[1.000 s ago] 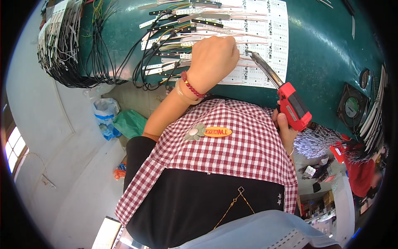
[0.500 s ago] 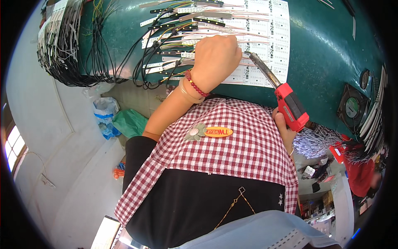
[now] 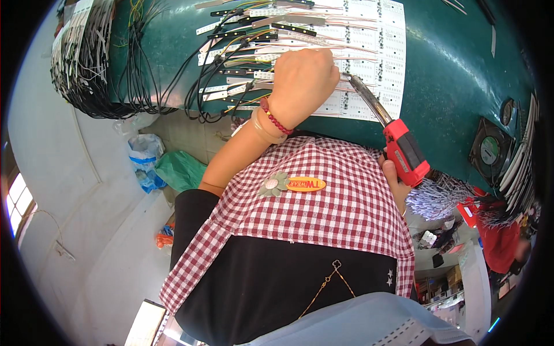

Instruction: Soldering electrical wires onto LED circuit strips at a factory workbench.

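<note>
My left hand (image 3: 306,83) is closed over a white circuit board sheet (image 3: 393,57), its fingertips turned under and hidden. What they pinch does not show. In my right hand (image 3: 395,180) is a red and black soldering iron (image 3: 407,153). Its metal tip (image 3: 353,81) points at the board just right of my left hand, by a column of small dark parts. Thin pinkish wires (image 3: 355,57) lie across the board. To the left, short black and white LED strips (image 3: 216,89) are joined to black cables (image 3: 199,86).
The board lies on a green tabletop (image 3: 444,69). Bundled cables with strips (image 3: 86,63) stand at the far left. A black fan (image 3: 489,149) and wire bundles (image 3: 441,198) are on the right. Plastic bags (image 3: 180,170) sit below the table's near edge.
The whole view has shifted very slightly. My left hand stays closed at the board, and the iron's tip remains beside it.
</note>
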A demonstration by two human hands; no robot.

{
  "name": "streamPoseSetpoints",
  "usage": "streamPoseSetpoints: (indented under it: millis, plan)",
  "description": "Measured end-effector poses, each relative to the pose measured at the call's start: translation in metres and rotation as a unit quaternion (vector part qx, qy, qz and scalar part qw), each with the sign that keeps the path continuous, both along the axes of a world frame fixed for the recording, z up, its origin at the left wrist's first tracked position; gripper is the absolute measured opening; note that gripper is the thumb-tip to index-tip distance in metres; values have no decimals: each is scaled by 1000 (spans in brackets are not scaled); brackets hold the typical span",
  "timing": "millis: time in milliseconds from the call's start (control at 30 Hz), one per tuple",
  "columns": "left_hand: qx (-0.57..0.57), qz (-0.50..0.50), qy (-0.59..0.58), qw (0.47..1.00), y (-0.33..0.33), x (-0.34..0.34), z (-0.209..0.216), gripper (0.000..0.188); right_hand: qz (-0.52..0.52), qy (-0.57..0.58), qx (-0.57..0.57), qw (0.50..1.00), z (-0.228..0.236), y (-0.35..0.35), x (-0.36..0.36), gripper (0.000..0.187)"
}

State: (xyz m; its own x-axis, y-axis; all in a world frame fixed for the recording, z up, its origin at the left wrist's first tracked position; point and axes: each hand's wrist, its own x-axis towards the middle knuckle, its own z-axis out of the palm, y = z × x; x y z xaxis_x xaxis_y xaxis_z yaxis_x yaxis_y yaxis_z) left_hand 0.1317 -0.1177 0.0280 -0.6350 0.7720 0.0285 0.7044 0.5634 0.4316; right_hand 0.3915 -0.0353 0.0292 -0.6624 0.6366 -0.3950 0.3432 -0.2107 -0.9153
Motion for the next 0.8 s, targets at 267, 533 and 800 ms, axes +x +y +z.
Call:
streamPoseSetpoints:
  millis: [267, 533, 800]
  plan:
    - [-1, -8, -2, 1000, -1, 0, -1, 17, 37, 27, 32, 998, 0, 1, -1, 27]
    - [4, -9, 2, 1000, 0, 0, -1, 16, -37, -3, 10, 999, -1, -6, 0, 28]
    - [-1, -4, 1, 1000, 0, 1, -2, 17, -21, 38, 16, 999, 2, -4, 0, 26]
